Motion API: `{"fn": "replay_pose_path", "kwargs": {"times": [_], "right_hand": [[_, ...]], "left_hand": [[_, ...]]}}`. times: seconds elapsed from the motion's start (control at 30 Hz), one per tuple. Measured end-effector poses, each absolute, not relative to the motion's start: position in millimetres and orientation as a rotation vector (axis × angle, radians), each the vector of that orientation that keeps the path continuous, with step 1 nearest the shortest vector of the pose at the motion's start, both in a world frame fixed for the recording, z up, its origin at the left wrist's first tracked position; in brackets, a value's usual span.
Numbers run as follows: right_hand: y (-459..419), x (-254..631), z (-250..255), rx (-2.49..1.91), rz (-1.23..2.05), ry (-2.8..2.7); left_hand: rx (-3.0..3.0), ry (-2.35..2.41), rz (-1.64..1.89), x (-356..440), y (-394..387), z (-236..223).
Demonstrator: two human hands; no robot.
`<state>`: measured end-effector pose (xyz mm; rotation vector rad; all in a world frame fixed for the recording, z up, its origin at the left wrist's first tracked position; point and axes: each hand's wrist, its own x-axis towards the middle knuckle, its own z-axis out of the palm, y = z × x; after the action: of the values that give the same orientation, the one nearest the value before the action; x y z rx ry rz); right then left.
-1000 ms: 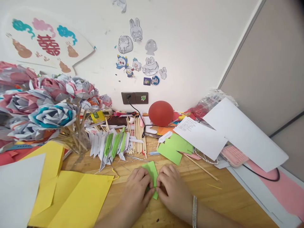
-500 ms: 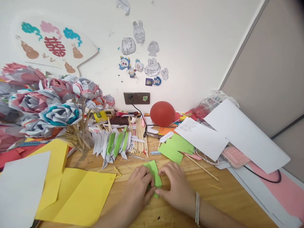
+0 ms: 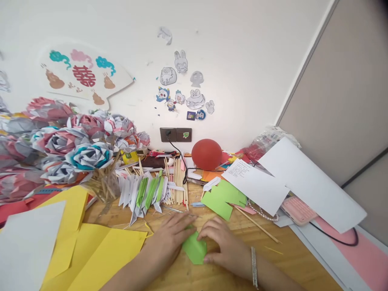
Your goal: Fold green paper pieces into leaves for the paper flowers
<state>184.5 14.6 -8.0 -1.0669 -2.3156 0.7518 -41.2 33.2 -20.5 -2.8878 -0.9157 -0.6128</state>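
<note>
A small folded piece of green paper (image 3: 195, 248) lies on the wooden table between my hands. My left hand (image 3: 171, 236) rests over its upper left side, fingers stretched out and pressed flat. At the paper's right edge, my right hand (image 3: 226, 242) has curled fingers on top and the thumb by the lower corner, holding it. A bracelet circles my right wrist. Beyond my hands are more green sheets (image 3: 222, 200) and a row of folded white and green paper strips (image 3: 145, 194).
Paper flowers (image 3: 87, 155) stand at the left above yellow sheets (image 3: 106, 254). Wooden sticks (image 3: 178, 182) and a red balloon (image 3: 207, 154) sit toward the wall. White sheets (image 3: 309, 182), a pink keyboard-like object (image 3: 300, 210) and a loose stick (image 3: 257, 224) are at the right.
The green paper looks wider and sits lower between my hands. My left fingers have gone from bent to stretched flat. The camera view has tilted upward slightly.
</note>
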Motion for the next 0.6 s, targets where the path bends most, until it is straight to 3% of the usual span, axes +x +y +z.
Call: {"fn": "replay_pose_path", "kwargs": {"times": [0.23,0.43,0.6], "right_hand": [[14.8,188.4,-3.2,-1.064,0.427,-2.239],[11.2,173.8,-18.9,-0.898,-0.222,-2.385],[17.4,180.9,-11.1,-1.004,-0.332,-2.304]], "left_hand": [[-2.634,-1.155,-0.374,-21.9,5.9,-17.3],[-2.689,-1.306,-0.262,-14.6,-4.8,1.1],[-2.699,-1.201,-0.317,-17.4,-2.0,-2.1]]}}
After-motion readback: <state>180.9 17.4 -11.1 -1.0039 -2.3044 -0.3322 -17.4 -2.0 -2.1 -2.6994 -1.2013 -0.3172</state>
